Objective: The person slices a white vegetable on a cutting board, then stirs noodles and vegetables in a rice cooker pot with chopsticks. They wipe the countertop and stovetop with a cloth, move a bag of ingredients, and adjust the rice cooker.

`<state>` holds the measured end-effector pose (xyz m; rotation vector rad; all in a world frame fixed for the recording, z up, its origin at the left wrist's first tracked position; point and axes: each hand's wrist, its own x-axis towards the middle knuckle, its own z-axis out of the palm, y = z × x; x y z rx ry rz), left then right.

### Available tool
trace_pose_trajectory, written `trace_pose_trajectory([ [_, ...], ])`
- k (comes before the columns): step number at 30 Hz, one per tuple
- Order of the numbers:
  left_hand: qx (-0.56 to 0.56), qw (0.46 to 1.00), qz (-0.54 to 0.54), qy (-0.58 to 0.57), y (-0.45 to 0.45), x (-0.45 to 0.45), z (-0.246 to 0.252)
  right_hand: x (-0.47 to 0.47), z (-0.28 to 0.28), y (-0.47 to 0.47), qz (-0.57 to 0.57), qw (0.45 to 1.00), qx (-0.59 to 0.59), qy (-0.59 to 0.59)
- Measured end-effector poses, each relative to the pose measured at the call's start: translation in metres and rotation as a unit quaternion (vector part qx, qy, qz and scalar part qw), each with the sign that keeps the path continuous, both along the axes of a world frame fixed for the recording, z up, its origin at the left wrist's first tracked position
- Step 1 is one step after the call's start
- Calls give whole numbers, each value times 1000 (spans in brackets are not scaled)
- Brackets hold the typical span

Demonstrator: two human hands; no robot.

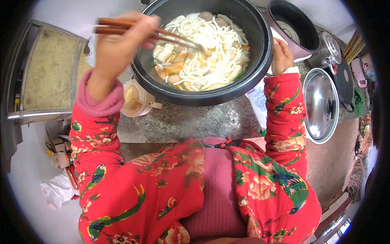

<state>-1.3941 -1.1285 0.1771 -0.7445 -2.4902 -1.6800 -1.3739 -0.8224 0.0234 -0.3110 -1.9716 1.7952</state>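
Note:
My left hand (pixel 120 48), blurred by motion, grips a pair of brown chopsticks (pixel 114 26). Their tips reach into a dark electric cooking pot (pixel 201 100) and touch thick white noodles (pixel 195 80) in broth. Orange-and-white pieces (pixel 175 65), round meatballs (pixel 174 79) and scored white pieces (pixel 164 52) lie among the noodles. At the pot's right side, the fingers of my right hand (pixel 282 56) curl around a white piece (pixel 276 35); whether it is a handle or a cloth cannot be told.
A lidded clear plastic container (pixel 134 103) stands left of the pot on a speckled stone counter (pixel 182 122). To the right are an empty pink-sided pot (pixel 269 13), a steel kettle (pixel 327 48) and a metal lid (pixel 320 106). A printed sheet (pixel 257 103) lies near my right sleeve.

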Motion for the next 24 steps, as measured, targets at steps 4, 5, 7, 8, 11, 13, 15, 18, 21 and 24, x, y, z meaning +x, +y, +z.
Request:
trace_pose_trajectory([
  [4, 19, 997, 50, 55, 0, -4, 7, 2, 4, -1, 5, 1000, 9, -5],
  [5, -1, 999, 32, 34, 6, 0, 3, 3, 4, -1, 9, 1000, 19, -10],
  [7, -57, 998, -26, -23, 15, 9, -5, 2, 4, -1, 16, 1000, 3, -6],
  [8, -89, 994, -59, 4, 16, 12, -7, 2, 4, -1, 10, 1000, -3, -10],
  [11, -81, 995, -58, -1, 18, 9, -6, 1, 2, -1, 8, 1000, -11, 7],
  [13, -40, 997, 46, 56, 17, 2, -5, 2, 2, -1, 8, 1000, 10, 7],
  [15, -59, 996, 15, 59, 18, -2, -9, 3, 2, -2, 8, 1000, 5, 5],
  [18, -178, 969, -119, 120, 20, -8, -12, 3, 3, -3, 4, 1000, -9, 13],
  [21, -106, 993, -38, 48, 21, -9, -11, 3, 5, -3, -3, 1000, 21, 0],
  [24, -92, 993, 23, 63, 20, -6, -9, 4, 6, -3, -4, 1000, 24, -5],
])
